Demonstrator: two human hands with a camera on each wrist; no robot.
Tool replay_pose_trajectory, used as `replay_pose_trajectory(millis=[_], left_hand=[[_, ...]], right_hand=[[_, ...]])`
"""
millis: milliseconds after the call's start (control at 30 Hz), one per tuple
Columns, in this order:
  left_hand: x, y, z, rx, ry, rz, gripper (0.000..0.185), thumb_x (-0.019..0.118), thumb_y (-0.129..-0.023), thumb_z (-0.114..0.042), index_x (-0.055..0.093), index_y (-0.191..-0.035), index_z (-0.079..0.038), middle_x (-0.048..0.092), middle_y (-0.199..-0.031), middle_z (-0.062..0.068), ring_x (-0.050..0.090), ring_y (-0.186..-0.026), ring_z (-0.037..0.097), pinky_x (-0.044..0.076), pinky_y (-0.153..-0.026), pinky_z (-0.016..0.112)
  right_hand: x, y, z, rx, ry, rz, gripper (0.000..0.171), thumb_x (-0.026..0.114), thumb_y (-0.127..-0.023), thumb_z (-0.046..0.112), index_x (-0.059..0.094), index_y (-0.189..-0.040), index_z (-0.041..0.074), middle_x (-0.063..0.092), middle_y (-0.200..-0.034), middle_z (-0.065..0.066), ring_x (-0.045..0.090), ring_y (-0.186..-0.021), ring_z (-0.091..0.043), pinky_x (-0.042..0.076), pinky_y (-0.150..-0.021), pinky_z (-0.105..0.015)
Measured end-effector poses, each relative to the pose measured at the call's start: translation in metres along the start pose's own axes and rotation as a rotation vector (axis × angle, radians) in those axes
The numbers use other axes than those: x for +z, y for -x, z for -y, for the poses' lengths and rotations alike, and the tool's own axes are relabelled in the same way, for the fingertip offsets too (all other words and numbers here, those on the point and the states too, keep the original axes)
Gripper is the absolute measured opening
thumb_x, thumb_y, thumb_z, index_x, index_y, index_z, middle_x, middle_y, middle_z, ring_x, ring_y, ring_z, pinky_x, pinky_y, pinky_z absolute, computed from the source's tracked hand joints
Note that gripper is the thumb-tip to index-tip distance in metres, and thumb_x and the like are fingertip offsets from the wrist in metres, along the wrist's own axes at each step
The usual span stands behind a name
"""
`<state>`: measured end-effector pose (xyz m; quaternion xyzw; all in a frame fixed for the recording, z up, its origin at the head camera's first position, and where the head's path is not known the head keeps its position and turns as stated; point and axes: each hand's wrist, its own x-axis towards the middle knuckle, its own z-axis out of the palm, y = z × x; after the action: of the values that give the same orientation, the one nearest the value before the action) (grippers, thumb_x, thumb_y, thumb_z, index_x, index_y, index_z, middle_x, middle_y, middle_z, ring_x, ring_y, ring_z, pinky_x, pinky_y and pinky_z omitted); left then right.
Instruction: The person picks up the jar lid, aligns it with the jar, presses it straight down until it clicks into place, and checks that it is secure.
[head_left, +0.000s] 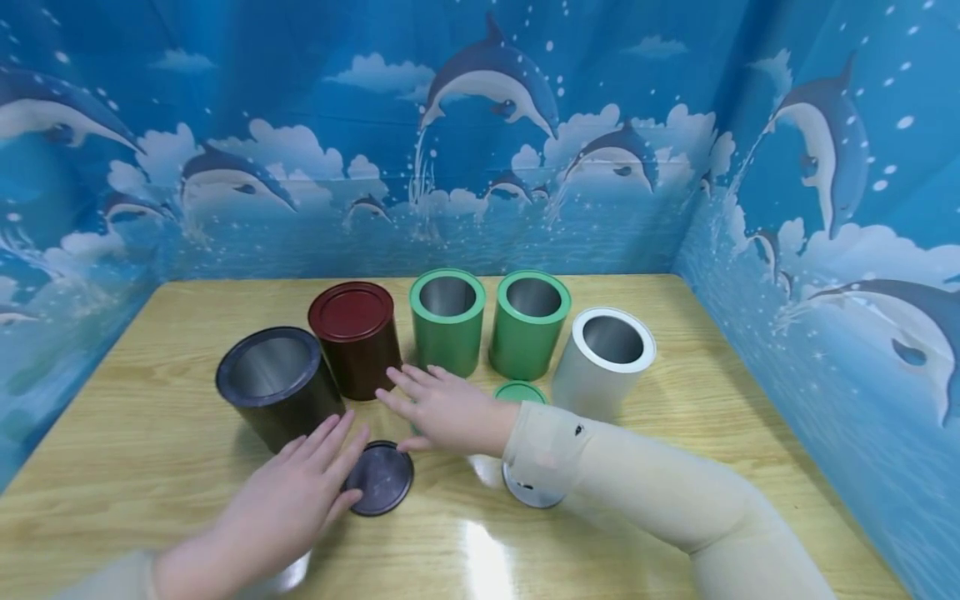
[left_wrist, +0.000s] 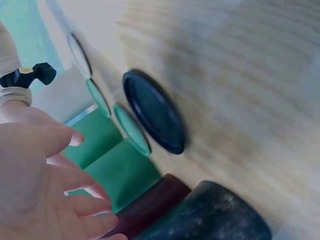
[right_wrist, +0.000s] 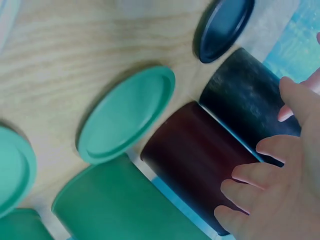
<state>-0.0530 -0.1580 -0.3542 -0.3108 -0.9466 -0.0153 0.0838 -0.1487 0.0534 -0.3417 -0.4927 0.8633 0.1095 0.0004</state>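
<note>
My left hand (head_left: 281, 500) hovers with fingers extended beside a black round lid (head_left: 381, 479), just in front of an open black canister (head_left: 273, 392). My right hand (head_left: 453, 412), fingers spread, reaches left above the table and holds nothing. Behind it stands a dark red canister (head_left: 356, 337) with its lid on. One green lid (right_wrist: 127, 115) is mostly hidden by the right hand in the head view; the other green lid (head_left: 521, 392) shows past the wrist. A white lid (head_left: 534, 492) lies partly under the right sleeve. Both palms look bare in the wrist views.
Two open green canisters (head_left: 448, 333) (head_left: 525, 337) stand at the back middle. An open white canister (head_left: 596, 375) is right of them, behind the right forearm. The wooden table (head_left: 150, 375) meets a blue dolphin-print curtain (head_left: 300, 167) at the back and sides.
</note>
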Motion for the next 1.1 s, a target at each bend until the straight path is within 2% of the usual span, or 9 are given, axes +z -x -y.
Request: replay_pose_trajectory(millis=[133, 500, 600, 833, 1100], left_hand=[[0.008, 0.001, -0.001, -0.008, -0.009, 0.018, 0.062, 0.068, -0.083, -0.039, 0.053, -0.132, -0.004, 0.042, -0.139, 0.021, 0.045, -0.123, 0.035, 0.045, -0.089, 0.051], [0.026, 0.003, 0.001, 0.015, -0.025, -0.017, 0.066, 0.070, -0.079, -0.043, 0.056, -0.128, -0.001, 0.047, -0.134, 0.022, 0.050, -0.118, 0.035, 0.047, -0.086, 0.050], [0.029, 0.003, 0.001, 0.005, -0.009, 0.015, 0.068, 0.070, -0.078, -0.046, 0.056, -0.127, -0.001, 0.048, -0.133, 0.022, 0.050, -0.118, 0.035, 0.047, -0.085, 0.051], [0.035, 0.003, 0.001, -0.047, 0.052, 0.138, 0.076, 0.070, -0.076, -0.050, 0.053, -0.131, -0.002, 0.047, -0.134, 0.023, 0.047, -0.120, 0.038, 0.046, -0.086, 0.053], [0.043, -0.001, 0.002, -0.049, 0.064, 0.151, 0.076, 0.068, -0.076, -0.052, 0.052, -0.131, -0.002, 0.047, -0.134, 0.022, 0.047, -0.120, 0.038, 0.045, -0.087, 0.053]], right_hand=[[0.005, -0.001, 0.003, -0.020, 0.013, 0.015, 0.072, 0.044, -0.092, 0.057, 0.029, -0.148, 0.015, 0.026, -0.150, -0.014, 0.027, -0.136, -0.027, 0.031, -0.107, -0.038], [0.015, -0.001, 0.012, -0.045, 0.063, 0.021, 0.073, 0.045, -0.091, 0.058, 0.033, -0.146, 0.012, 0.032, -0.148, -0.013, 0.032, -0.134, -0.025, 0.033, -0.105, -0.036], [0.020, -0.001, 0.015, -0.055, 0.063, 0.032, 0.073, 0.045, -0.091, 0.058, 0.034, -0.146, 0.011, 0.033, -0.147, -0.012, 0.032, -0.134, -0.024, 0.033, -0.105, -0.035], [0.027, -0.002, 0.026, -0.077, 0.069, 0.081, 0.075, 0.043, -0.091, 0.060, 0.035, -0.145, 0.008, 0.036, -0.146, -0.010, 0.034, -0.134, -0.022, 0.032, -0.105, -0.032], [0.033, -0.002, 0.031, -0.104, 0.073, 0.092, 0.078, 0.044, -0.089, 0.061, 0.037, -0.143, 0.006, 0.039, -0.144, -0.011, 0.036, -0.132, -0.021, 0.034, -0.104, -0.033]])
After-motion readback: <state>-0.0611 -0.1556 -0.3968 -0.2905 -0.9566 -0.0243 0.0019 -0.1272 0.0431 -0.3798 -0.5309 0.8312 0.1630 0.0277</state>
